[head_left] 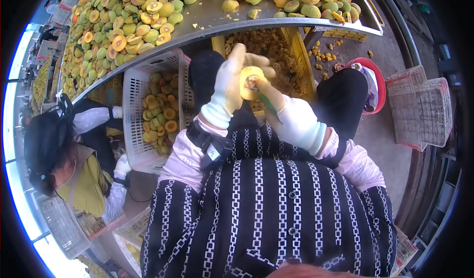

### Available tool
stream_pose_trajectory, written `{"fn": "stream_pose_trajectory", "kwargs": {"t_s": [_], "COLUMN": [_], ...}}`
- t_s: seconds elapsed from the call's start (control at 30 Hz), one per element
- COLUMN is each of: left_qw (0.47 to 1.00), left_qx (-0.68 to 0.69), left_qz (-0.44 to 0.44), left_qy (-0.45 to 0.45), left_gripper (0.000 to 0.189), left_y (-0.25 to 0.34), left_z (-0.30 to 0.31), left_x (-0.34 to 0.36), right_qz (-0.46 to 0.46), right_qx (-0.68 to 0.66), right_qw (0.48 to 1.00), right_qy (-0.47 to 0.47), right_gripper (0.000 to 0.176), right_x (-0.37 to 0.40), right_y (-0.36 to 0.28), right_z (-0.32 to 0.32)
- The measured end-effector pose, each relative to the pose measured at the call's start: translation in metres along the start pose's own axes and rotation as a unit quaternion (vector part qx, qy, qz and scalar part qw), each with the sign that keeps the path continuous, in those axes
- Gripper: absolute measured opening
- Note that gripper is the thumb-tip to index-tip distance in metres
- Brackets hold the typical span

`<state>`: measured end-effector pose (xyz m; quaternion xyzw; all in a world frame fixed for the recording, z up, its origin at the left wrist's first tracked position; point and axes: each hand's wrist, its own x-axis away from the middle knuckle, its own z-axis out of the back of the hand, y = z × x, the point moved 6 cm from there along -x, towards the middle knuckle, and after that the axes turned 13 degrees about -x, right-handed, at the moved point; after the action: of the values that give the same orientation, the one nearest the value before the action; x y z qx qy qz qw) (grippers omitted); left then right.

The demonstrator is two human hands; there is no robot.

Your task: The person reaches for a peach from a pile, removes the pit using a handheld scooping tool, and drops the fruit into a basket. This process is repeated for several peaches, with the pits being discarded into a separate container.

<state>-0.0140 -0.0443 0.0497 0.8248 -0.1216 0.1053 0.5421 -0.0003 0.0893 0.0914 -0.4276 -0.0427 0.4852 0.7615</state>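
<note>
My left hand [230, 80], in a pale work glove, grips a yellow peach half [245, 91] with its cut face turned up. In my gloved right hand [295, 119] is a pitting tool with a green handle [267, 101]. Its metal tip sits in the brownish stone hollow at the middle of the peach half. Both hands are above my lap, and my right fingers come close to the fruit. Beyond them a yellow crate [302, 63] holds a heap of brownish peach scraps.
A metal table [217, 12] bears heaped peach halves [118, 26]. To the left stands a white crate [139, 111] of peach halves, with a co-worker [74, 164] beside it. A red bucket [379, 88] and stacked crates [419, 107] are at right. Loose fruit pieces [326, 56] lie on the floor.
</note>
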Motion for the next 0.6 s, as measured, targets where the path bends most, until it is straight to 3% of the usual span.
{"fn": "stream_pose_trajectory", "kwargs": {"t_s": [0.1, 0.13, 0.2, 0.3, 0.37, 0.43, 0.57, 0.6], "left_qw": [0.992, 0.988, 0.974, 0.972, 0.971, 0.945, 0.926, 0.925], "left_qx": [0.084, 0.096, 0.120, 0.049, 0.047, -0.002, -0.074, -0.091], "left_qz": [-0.048, -0.071, -0.122, -0.115, -0.104, -0.185, -0.244, -0.250], "left_qy": [0.076, 0.100, 0.146, 0.202, 0.211, 0.271, 0.279, 0.272], "left_gripper": [0.064, 0.061, 0.054, 0.044, 0.044, 0.044, 0.045, 0.046], "left_y": [0.000, -0.002, -0.006, -0.013, -0.017, -0.007, 0.003, 0.006], "left_z": [0.005, 0.004, 0.001, 0.003, 0.000, 0.000, -0.001, -0.001], "left_x": [0.004, 0.004, 0.007, 0.009, 0.007, 0.012, 0.013, 0.015], "right_qz": [-0.020, -0.034, -0.092, -0.089, -0.113, -0.165, -0.161, -0.237], "right_qx": [0.048, 0.051, 0.081, 0.090, 0.068, 0.022, -0.029, -0.131], "right_qw": [0.999, 0.998, 0.992, 0.990, 0.989, 0.983, 0.984, 0.957], "right_qy": [-0.009, 0.018, -0.014, -0.065, -0.063, -0.080, -0.072, -0.107], "right_gripper": [0.057, 0.047, 0.032, 0.018, 0.018, 0.023, 0.023, 0.023], "right_x": [-0.007, -0.010, -0.010, -0.003, -0.002, -0.006, -0.012, -0.013], "right_y": [0.004, 0.005, 0.016, 0.017, 0.015, 0.013, 0.018, 0.020], "right_z": [0.002, 0.006, 0.003, -0.005, -0.008, -0.010, -0.010, -0.011]}}
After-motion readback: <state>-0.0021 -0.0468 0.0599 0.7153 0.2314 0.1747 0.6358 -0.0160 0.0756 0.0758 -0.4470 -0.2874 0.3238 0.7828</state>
